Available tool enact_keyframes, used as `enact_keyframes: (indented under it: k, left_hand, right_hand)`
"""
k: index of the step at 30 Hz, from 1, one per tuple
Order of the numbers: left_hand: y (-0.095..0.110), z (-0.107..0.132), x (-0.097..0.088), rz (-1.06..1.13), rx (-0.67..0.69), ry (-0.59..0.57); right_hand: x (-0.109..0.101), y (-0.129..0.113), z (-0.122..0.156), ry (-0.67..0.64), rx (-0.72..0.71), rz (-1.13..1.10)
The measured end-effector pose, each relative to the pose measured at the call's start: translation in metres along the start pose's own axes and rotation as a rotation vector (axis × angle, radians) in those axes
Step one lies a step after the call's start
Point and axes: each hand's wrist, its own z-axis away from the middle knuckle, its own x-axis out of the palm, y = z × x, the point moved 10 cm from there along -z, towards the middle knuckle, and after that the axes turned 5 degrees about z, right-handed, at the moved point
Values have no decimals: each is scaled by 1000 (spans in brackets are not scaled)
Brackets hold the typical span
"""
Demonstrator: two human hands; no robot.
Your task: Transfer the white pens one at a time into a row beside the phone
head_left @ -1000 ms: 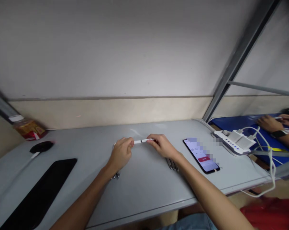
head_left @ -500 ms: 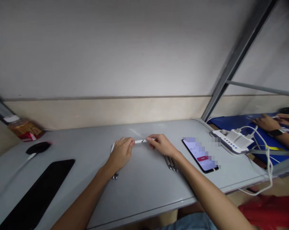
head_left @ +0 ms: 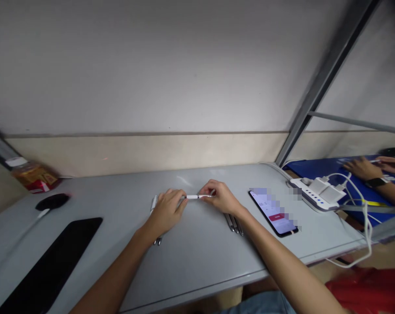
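A slim white pen (head_left: 192, 197) with a dark band lies level between my two hands, just above the grey desk (head_left: 197, 248). My left hand (head_left: 168, 206) is closed on its left end, thumb and fingers pinching it. Fingertips of my right hand (head_left: 219, 196) pinch the right end. Beneath my right wrist are several pens (head_left: 233, 224) side by side, their silver ends showing and the rest covered. More pens (head_left: 158, 241) lie under my left hand and wrist, mostly hidden, with silver tips and a white end visible.
A lit phone (head_left: 276, 213) and a white power strip (head_left: 315, 194) with plugs and cables are on the right. To the left are a black flat slab (head_left: 53, 266), a black mouse-like object (head_left: 52, 201) and a jar (head_left: 35, 176). Another person's hands (head_left: 362, 168) work over a blue surface.
The pen has dropped slightly and turned a little, its dark band now nearer my right fingers. My right fingers are more arched around its end. My left hand has shifted slightly right.
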Motion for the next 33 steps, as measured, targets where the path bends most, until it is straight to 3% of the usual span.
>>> enact_keyframes:
  k: [7, 19, 33]
  left_hand:
    - [0, 1, 5, 1, 10, -54]
    - [-4, -2, 5, 74, 8, -56]
    - [-16, -2, -4, 70, 0, 35]
  right_hand:
    - [11, -1, 3, -157, -6, 67]
    - [-3, -21, 3, 61, -244, 222]
    - [-28, 19, -1, 95, -68, 423]
